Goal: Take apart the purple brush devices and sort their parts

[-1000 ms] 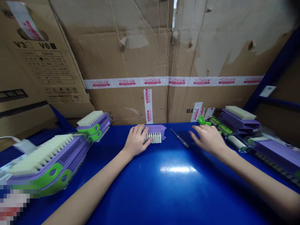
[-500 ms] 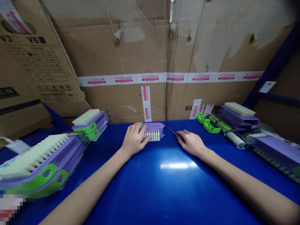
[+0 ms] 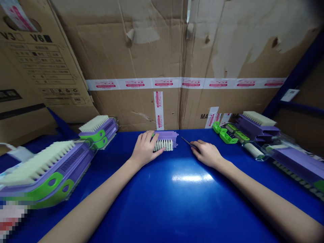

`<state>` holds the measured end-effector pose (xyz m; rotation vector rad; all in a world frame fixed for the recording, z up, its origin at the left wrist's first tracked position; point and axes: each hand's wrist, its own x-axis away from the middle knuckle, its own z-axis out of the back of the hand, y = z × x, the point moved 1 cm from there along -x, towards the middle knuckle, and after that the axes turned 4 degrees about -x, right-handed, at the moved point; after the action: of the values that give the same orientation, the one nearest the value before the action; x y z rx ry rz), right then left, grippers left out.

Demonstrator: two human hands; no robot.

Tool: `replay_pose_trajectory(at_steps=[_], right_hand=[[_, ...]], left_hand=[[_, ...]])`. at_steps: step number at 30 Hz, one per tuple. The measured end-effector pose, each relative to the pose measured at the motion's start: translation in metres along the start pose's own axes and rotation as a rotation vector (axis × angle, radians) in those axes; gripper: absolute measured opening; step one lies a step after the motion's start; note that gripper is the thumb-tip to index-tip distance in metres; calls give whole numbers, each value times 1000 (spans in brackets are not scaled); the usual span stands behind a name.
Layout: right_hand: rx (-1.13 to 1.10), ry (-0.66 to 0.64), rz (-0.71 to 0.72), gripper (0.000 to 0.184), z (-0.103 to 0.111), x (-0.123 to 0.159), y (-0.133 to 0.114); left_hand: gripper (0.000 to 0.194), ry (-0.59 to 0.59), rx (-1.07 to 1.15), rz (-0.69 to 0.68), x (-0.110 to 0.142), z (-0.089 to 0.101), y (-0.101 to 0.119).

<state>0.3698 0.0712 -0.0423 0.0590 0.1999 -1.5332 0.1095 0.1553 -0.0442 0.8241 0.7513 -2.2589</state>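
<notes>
My left hand (image 3: 144,148) is closed around the left end of a purple brush (image 3: 167,135), its thumb along the lower edge. The brush's pale bristles (image 3: 165,145) face me, and a bit of green shows by my fingers. Small tabs stick out from its right end. To the right, my right hand (image 3: 207,153) rests on the blue table, closed on a thin dark pointed tool (image 3: 186,141). The tool's tip points toward the brush without touching it. My fingers cover its handle, so its exact kind is unclear.
Stacked purple and green brushes (image 3: 99,132) stand at left, with larger ones (image 3: 58,165) nearer me. At right lie green plastic parts (image 3: 227,136), a clear-wrapped roller (image 3: 253,150) and more purple brush pieces (image 3: 258,126). Cardboard (image 3: 131,60) walls the back of the blue table (image 3: 177,209).
The view has shifted slightly. My left thumb reaches a little further right along the brush. Both hands keep their holds, and the tool stays in almost the same place.
</notes>
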Motion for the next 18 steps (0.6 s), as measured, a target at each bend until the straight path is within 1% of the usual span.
replay_pose_trajectory(at_steps=[2, 4, 10, 18], right_hand=[[0, 3, 8, 37, 0, 0, 0], [1, 5, 15, 36, 0, 0, 1], [14, 6, 18, 37, 0, 1, 1], [10, -3, 13, 37, 0, 0, 1]], left_hand=[[59, 8, -12, -11, 0, 0, 0], [58, 16, -18, -8, 0, 0, 0], [48, 16, -4, 21, 0, 1, -1], [39, 34, -16, 17, 1, 2, -2]])
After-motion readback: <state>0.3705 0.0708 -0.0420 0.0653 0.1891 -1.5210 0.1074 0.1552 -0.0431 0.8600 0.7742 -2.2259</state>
